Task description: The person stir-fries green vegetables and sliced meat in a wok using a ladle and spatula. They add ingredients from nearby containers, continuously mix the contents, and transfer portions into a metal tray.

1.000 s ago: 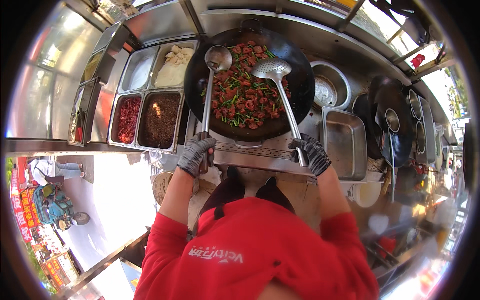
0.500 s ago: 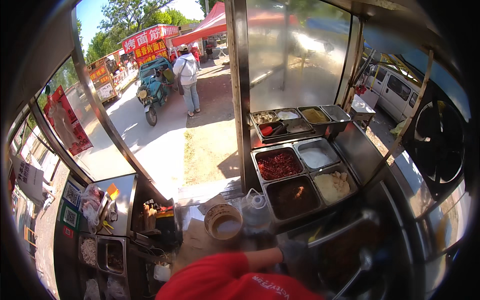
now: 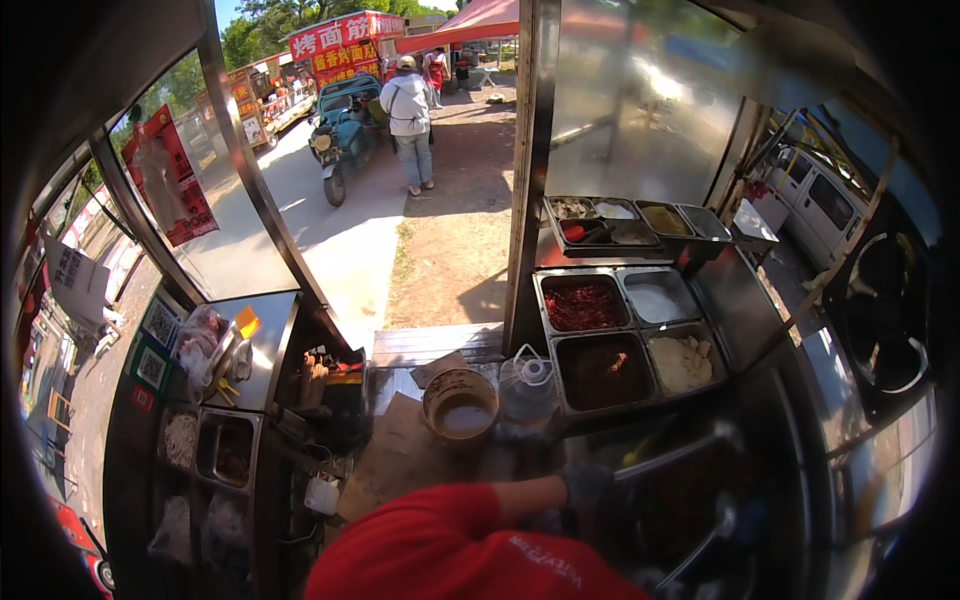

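From the lower edge my red-sleeved left arm bends to the right. My left hand (image 3: 588, 486), in a dark glove, is closed at the near end of a long-handled metal ladle (image 3: 672, 456); its fingers are partly lost in shadow. The ladle's rounded head lies over a dark cooking pan (image 3: 770, 480), whose contents are too dim to name. A second metal ladle (image 3: 697, 553) slants up from the lower edge into the same pan. Whatever holds its lower end is hidden, and my right hand does not show.
Steel trays of red chili (image 3: 583, 303), dark sauce (image 3: 603, 370), white powder (image 3: 660, 295) and pale paste (image 3: 684, 360) stand beyond the pan. A bucket (image 3: 461, 408) and clear jug (image 3: 527, 385) are left of them. A fan (image 3: 885, 310) is at right; a person (image 3: 408, 110) stands outside.
The whole view has swung left and down, so the trays sit higher and farther right. Both ladle heads have shifted slightly left relative to the trays. My left hand keeps its hold.
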Tool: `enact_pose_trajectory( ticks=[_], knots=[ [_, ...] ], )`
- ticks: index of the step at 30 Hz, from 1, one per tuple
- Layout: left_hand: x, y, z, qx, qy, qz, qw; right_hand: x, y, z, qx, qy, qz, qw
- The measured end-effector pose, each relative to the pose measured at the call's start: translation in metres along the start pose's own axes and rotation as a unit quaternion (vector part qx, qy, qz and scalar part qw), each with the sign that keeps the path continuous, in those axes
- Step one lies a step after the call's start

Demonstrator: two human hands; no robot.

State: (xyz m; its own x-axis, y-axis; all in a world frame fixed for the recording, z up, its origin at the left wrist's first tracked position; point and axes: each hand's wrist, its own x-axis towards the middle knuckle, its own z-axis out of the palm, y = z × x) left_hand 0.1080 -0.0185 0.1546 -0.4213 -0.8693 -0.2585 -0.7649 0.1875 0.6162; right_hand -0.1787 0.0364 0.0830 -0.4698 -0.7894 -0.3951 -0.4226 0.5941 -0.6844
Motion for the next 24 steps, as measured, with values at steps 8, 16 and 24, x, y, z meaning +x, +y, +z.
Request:
enact_pose_trajectory(
  ticks=[8, 16, 24],
  knots=[
    [-0.002, -0.002, 0.0, 0.027, -0.017, -0.007, 0.999, 0.0, 0.021, 0.0, -0.002, 0.018, 0.007, 1.0],
    [0.015, -0.012, 0.0, 0.101, -0.036, 0.009, 0.994, -0.028, 0.104, -0.02, -0.06, 0.139, -0.013, 0.988],
    [0.029, -0.052, 0.02, 0.007, 0.064, 0.061, 0.996, -0.048, 0.139, -0.021, -0.15, 0.139, 0.143, 0.969]
  ],
)
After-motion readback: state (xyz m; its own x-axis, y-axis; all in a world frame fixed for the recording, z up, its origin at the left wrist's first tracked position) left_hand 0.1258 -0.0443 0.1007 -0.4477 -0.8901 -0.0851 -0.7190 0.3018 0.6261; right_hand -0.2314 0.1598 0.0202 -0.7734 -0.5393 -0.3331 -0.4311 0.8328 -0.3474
